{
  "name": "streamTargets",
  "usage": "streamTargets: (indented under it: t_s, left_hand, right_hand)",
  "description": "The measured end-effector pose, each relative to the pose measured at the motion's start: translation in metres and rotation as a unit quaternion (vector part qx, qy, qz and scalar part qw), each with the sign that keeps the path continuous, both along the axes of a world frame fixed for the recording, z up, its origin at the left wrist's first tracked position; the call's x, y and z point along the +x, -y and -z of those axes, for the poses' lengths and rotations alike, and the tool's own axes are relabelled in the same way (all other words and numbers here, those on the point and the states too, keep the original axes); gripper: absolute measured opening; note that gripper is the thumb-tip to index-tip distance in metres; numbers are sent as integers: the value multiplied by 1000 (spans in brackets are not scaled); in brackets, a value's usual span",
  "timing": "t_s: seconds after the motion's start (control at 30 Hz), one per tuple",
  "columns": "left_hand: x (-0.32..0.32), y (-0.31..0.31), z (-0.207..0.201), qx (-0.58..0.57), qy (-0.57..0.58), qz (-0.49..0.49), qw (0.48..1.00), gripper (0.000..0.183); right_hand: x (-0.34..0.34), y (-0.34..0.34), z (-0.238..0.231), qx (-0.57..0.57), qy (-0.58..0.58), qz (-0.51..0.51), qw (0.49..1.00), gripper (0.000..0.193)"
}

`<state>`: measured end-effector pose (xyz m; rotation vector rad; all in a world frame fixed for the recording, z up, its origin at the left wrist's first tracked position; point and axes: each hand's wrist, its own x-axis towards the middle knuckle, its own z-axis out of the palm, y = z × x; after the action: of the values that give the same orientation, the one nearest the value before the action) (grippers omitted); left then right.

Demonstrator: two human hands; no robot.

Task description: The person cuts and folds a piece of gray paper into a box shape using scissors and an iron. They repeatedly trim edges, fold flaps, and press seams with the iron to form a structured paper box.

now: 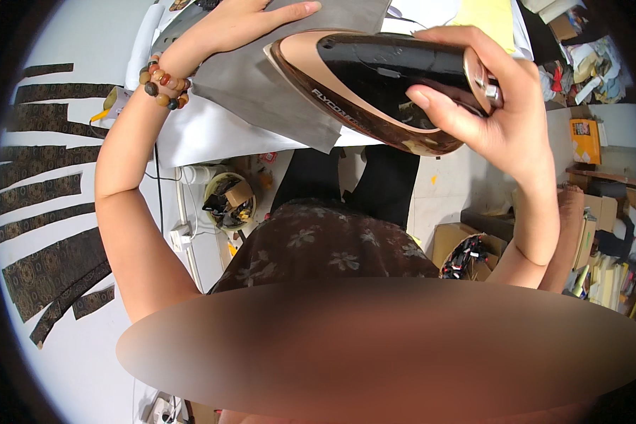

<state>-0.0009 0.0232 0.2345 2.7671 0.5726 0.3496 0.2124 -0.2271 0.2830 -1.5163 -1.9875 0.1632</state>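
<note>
My right hand (pixel 505 113) grips a black and rose-gold clothes iron (pixel 381 85), fingers on its far side and thumb on the near side. The iron's pointed tip faces left, over a piece of grey fabric (pixel 261 102). Whether its soleplate touches the cloth I cannot tell. On that fabric, left of the iron, my left hand (pixel 244 25) lies flat with its thumb stretched to the right. The top edge of the picture cuts off its other fingers. A beaded bracelet (pixel 166 85) circles my left wrist.
The white table (pixel 212 138) ends just in front of me. Dark patterned fabric strips (pixel 42 191) lie on a white surface at left. Below are a bin of scraps (pixel 230 201) and a cardboard box (pixel 452 237). Yellow paper (pixel 487 21) lies beyond the iron.
</note>
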Motion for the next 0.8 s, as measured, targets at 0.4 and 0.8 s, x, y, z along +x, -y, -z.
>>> streamTargets:
  t_s: [0.4, 0.8]
  left_hand:
    - [-3, 6, -18, 60, 8, 38, 997, 59]
    - [-36, 196, 74, 191, 406, -128, 884, 62]
  right_hand:
    - [19, 15, 63, 180, -113, -33, 977, 53]
    - [47, -8, -23, 357, -149, 68, 919, 39]
